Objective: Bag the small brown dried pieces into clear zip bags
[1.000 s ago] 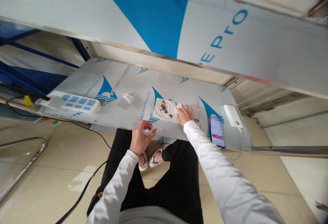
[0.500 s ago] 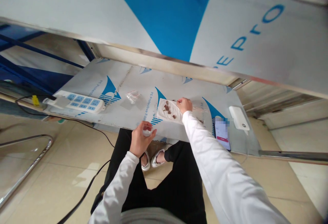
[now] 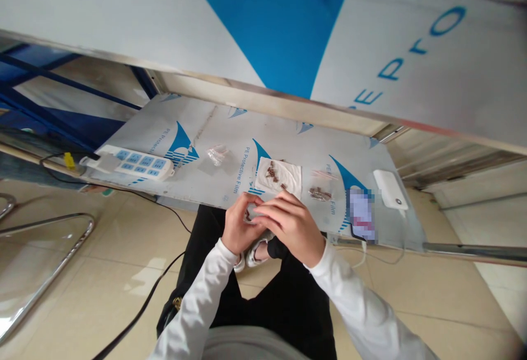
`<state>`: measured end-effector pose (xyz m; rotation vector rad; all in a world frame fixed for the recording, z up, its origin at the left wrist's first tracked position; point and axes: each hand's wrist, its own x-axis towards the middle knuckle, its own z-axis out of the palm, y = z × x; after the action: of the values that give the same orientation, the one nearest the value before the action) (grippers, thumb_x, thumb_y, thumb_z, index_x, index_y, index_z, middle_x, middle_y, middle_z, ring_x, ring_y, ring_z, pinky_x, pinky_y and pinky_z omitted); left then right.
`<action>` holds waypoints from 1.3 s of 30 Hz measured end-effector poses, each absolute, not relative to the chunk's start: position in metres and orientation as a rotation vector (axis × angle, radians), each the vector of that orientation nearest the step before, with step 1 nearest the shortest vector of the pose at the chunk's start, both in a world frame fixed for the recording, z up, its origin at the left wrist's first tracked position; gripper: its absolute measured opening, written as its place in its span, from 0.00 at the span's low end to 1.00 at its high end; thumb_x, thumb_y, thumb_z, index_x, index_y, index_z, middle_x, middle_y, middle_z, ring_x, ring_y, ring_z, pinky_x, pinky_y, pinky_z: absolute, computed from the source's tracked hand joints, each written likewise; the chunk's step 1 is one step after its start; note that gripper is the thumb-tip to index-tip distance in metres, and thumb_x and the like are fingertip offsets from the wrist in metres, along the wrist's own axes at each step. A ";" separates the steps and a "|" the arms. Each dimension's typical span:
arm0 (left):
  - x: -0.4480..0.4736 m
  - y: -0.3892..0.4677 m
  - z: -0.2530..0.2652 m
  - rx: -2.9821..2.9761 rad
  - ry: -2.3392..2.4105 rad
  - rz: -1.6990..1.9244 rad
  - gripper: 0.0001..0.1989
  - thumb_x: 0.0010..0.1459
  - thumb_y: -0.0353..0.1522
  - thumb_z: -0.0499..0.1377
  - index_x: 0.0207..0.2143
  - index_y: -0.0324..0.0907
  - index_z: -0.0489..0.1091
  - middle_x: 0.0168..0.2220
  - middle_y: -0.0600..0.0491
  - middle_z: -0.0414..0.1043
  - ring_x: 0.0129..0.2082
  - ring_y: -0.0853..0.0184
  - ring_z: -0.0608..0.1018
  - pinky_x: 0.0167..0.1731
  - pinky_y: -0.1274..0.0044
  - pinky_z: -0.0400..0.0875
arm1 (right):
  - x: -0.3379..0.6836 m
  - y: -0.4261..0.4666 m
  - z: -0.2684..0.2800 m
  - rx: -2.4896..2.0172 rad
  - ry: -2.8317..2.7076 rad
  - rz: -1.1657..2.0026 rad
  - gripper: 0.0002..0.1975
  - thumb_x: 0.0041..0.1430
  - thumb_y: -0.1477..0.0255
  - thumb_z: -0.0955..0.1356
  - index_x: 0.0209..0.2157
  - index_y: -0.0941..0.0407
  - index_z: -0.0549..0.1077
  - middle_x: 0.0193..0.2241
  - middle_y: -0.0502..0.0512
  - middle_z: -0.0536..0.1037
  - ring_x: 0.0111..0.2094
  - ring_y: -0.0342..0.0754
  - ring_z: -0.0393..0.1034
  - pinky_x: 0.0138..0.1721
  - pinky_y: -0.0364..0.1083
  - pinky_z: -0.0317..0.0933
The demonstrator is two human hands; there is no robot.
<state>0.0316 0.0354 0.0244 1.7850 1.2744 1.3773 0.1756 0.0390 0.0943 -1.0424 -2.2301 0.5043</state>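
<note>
My left hand is closed round a small clear plastic bag, with a few dark brown bits showing through. My right hand has come up against it, fingers pressed together over the bag; what its fingertips pinch is hidden. Just beyond the hands lies a white cloth-like sheet with a loose pile of small brown pieces on it. To the right of the sheet is a clear bag of brown pieces.
A white power strip lies at the left of the film-covered shelf, near a crumpled clear bag. On the right are a phone and a white power bank. An upper panel overhangs the back.
My right hand has left the brown pieces on the white sheet and moved back to meet my left hand at the small bag. The bag of brown pieces on the right is now uncovered.
</note>
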 end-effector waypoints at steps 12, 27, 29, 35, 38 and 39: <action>0.030 0.029 0.051 1.765 1.103 1.603 0.15 0.44 0.23 0.65 0.34 0.41 0.66 0.30 0.53 0.70 0.32 0.67 0.75 0.34 0.75 0.71 | 0.251 0.134 -0.046 -1.833 -2.023 0.322 0.08 0.54 0.74 0.68 0.36 0.59 0.77 0.33 0.59 0.78 0.34 0.49 0.72 0.42 0.48 0.64; 0.038 0.031 0.050 1.469 1.043 1.540 0.12 0.46 0.25 0.65 0.33 0.41 0.67 0.30 0.53 0.70 0.31 0.69 0.73 0.35 0.76 0.67 | 0.232 0.122 -0.060 -2.120 -2.214 0.152 0.13 0.63 0.74 0.61 0.41 0.57 0.76 0.39 0.61 0.78 0.41 0.50 0.70 0.41 0.45 0.57; 0.039 0.039 0.050 1.154 0.923 1.496 0.11 0.48 0.27 0.64 0.34 0.41 0.66 0.29 0.55 0.68 0.30 0.71 0.71 0.34 0.77 0.65 | 0.230 0.121 -0.059 -2.130 -2.213 0.142 0.13 0.63 0.74 0.60 0.40 0.57 0.77 0.38 0.62 0.78 0.41 0.51 0.70 0.41 0.46 0.57; 0.035 0.069 0.052 0.660 0.540 1.280 0.12 0.45 0.33 0.65 0.31 0.40 0.66 0.24 0.59 0.59 0.23 0.74 0.63 0.27 0.79 0.59 | 0.227 0.122 -0.049 -2.078 -2.155 0.177 0.12 0.61 0.75 0.62 0.37 0.59 0.78 0.37 0.63 0.79 0.42 0.54 0.70 0.42 0.48 0.58; 0.035 0.075 0.061 0.641 0.514 1.251 0.15 0.42 0.35 0.67 0.30 0.40 0.67 0.24 0.58 0.58 0.23 0.74 0.62 0.27 0.79 0.57 | 0.226 0.122 -0.033 -1.995 -2.099 0.214 0.11 0.61 0.75 0.63 0.38 0.59 0.78 0.38 0.62 0.80 0.42 0.53 0.71 0.43 0.47 0.60; 0.035 0.075 0.064 0.645 0.508 1.244 0.15 0.41 0.35 0.67 0.30 0.40 0.67 0.24 0.58 0.57 0.23 0.74 0.61 0.27 0.79 0.57 | 0.225 0.121 -0.023 -1.970 -2.083 0.225 0.11 0.62 0.74 0.63 0.39 0.59 0.77 0.38 0.61 0.80 0.40 0.51 0.71 0.42 0.46 0.61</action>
<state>0.0353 0.0749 0.0641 0.6447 0.5077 1.2443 0.2254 0.1211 -0.0228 -1.9703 -2.0827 0.2254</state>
